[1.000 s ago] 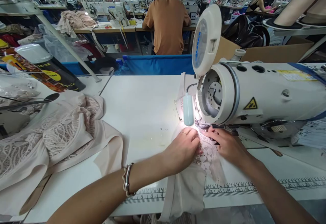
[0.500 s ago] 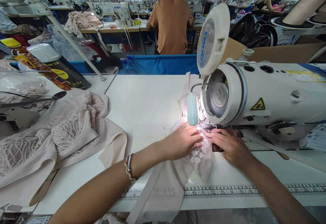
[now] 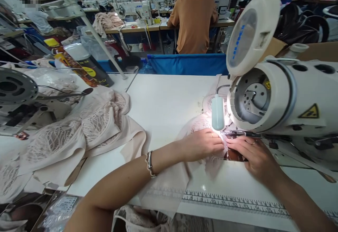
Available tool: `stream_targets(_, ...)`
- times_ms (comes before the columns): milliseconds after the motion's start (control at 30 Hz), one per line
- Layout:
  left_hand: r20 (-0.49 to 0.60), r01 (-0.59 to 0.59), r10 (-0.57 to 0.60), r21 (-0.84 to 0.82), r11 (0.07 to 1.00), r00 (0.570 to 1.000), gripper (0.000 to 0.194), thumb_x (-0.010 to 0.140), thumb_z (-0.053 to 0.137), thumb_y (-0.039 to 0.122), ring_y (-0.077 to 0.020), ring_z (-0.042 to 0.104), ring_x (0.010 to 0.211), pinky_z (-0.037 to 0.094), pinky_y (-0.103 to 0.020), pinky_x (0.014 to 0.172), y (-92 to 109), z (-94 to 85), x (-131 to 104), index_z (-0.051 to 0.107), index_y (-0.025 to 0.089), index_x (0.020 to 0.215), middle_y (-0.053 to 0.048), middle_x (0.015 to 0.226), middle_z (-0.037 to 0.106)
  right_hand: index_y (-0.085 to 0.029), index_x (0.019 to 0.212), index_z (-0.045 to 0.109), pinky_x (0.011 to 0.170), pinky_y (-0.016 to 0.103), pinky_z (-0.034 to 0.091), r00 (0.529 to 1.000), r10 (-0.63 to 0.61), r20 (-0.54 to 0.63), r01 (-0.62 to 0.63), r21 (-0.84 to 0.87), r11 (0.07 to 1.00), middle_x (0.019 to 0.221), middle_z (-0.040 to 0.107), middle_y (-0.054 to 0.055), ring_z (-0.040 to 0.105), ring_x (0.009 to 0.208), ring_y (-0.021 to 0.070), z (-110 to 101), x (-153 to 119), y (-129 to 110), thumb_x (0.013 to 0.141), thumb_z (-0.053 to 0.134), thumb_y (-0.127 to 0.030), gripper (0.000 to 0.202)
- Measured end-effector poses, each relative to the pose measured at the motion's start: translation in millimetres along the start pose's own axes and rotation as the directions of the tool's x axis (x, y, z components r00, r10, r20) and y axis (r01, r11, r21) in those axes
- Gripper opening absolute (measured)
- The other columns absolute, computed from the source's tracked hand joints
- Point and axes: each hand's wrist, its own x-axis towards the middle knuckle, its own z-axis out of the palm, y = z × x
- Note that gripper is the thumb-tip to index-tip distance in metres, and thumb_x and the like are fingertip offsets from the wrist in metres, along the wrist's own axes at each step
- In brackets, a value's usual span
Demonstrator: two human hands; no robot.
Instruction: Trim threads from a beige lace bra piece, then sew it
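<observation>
A pale pink lace fabric (image 3: 198, 123) runs under the working end of a white sewing machine (image 3: 277, 94), and its sheer plain part (image 3: 165, 191) trails over the table's front edge. My left hand (image 3: 204, 144) lies over the lace just left of the needle area, fingers closed together on it. From the right, my right hand (image 3: 253, 152) reaches in with its fingers closed on the lace's edge, close to the presser area. Its thumb is mostly hidden. A small lamp (image 3: 217, 114) lights the spot and partly blocks it. The machine's round cover (image 3: 252, 35) stands raised.
More lace pieces (image 3: 101, 123) are heaped at left, beside another machine (image 3: 19, 91). A spray can (image 3: 88, 64) leans behind them. A ruler strip (image 3: 232, 204) follows the front edge. A person in a brown shirt (image 3: 194, 19) sits ahead, beyond a blue cloth (image 3: 188, 64).
The view has swung left, so things appear farther right. Inside the raised cover, the blurred round part now shows sharp. Less lace shows below my left hand, which lies flatter.
</observation>
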Motion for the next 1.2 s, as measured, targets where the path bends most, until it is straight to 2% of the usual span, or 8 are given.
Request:
stream_targets(200,0.019,0.078,-0.08,0.093,0.993,0.997,0.034,0.103,0.05,0.031,-0.0203,0.057,0.086,0.039,-0.035,0.07,12.5,2.0,0.2,0.06,0.017,0.132,-0.011,0.115,0.064,-0.029,0.118,0.065,0.09,0.033,0.056,0.986,0.161,0.045,-0.164,0.079,0.983,0.11,0.075,0.001,0.071,0.099,0.0212,5.2,-6.6,4.8,0.084,0.044,-0.002,0.048)
stream_targets(300,-0.002,0.143,-0.144,0.11,0.984,0.99,0.047,0.101,0.053,0.05,-0.0227,0.056,0.089,0.041,-0.037,0.073,16.2,7.1,2.1,0.061,0.016,0.132,-0.012,0.111,0.063,-0.029,0.122,0.064,0.085,0.033,0.058,0.979,0.192,0.074,-0.196,0.052,0.979,0.112,0.073,0.003,0.071,0.1,0.0222,6.6,-7.5,4.4,0.076,0.041,0.002,0.06)
stream_targets(433,0.005,0.036,-0.036,0.085,0.996,0.999,0.029,0.104,0.051,0.037,-0.0214,0.057,0.093,0.042,-0.037,0.079,18.0,7.9,2.7,0.071,0.015,0.104,-0.009,0.106,0.067,-0.027,0.114,0.069,0.076,0.027,0.059,0.983,0.168,0.079,-0.175,0.106,0.979,0.103,0.071,0.003,0.07,0.091,0.0185,4.0,-5.8,2.8,0.07,0.041,0.004,0.061)
stream_targets(567,0.072,-0.023,0.039,-0.221,0.975,0.997,0.031,0.101,0.059,0.036,-0.0199,0.063,0.093,0.047,-0.039,0.087,30.0,-4.5,2.8,0.071,0.021,0.077,-0.003,0.09,0.075,-0.026,0.104,0.072,0.078,0.029,0.059,0.988,0.143,0.061,-0.152,0.173,0.973,0.104,0.07,0.005,0.069,0.094,0.0187,-1.8,-2.9,0.4,0.075,0.043,0.005,0.051)
stream_targets(700,0.154,0.027,0.081,-0.593,0.805,0.985,0.022,0.104,0.054,0.029,-0.0137,0.069,0.089,0.056,-0.031,0.087,42.8,-13.8,5.7,0.072,0.023,0.095,0.0,0.094,0.078,-0.025,0.106,0.071,0.083,0.032,0.06,0.989,0.134,0.053,-0.142,0.189,0.972,0.107,0.071,0.005,0.068,0.099,0.0199,-3.2,-0.1,-1.6,0.079,0.044,0.004,0.048)
stream_targets(833,0.021,0.133,-0.133,-0.288,0.948,0.991,0.027,0.106,0.04,0.015,-0.0191,0.064,0.107,0.053,-0.037,0.091,32.9,-10.6,6.9,0.068,0.014,0.11,-0.01,0.116,0.071,-0.023,0.11,0.069,0.082,0.031,0.059,0.997,0.079,-0.015,-0.075,0.157,0.985,0.103,0.071,0.005,0.068,0.095,0.0185,-1.4,2.2,-2.0,0.078,0.039,0.007,0.053)
stream_targets(967,0.034,0.082,-0.085,0.084,0.993,0.996,0.027,0.1,0.041,0.005,-0.0181,0.059,0.079,0.047,-0.034,0.07,14.2,-7.5,1.6,0.066,0.01,0.11,-0.008,0.093,0.068,-0.023,0.112,0.07,0.08,0.031,0.059,0.998,0.066,0.004,-0.066,0.033,0.997,0.101,0.072,0.005,0.067,0.093,0.0188,-2.9,2.7,-2.8,0.08,0.038,0.009,0.055)
stream_targets(1200,-0.031,0.078,-0.076,0.078,0.994,0.997,0.024,0.097,0.043,0.003,-0.0199,0.058,0.094,0.045,-0.033,0.08,13.9,0.2,-1.0,0.062,0.015,0.09,-0.009,0.102,0.068,-0.023,0.116,0.07,0.084,0.036,0.058,0.999,0.019,0.045,-0.02,0.032,0.999,0.109,0.075,0.006,0.068,0.103,0.0211,-6.3,4.3,-5.6,0.084,0.038,0.006,0.054)
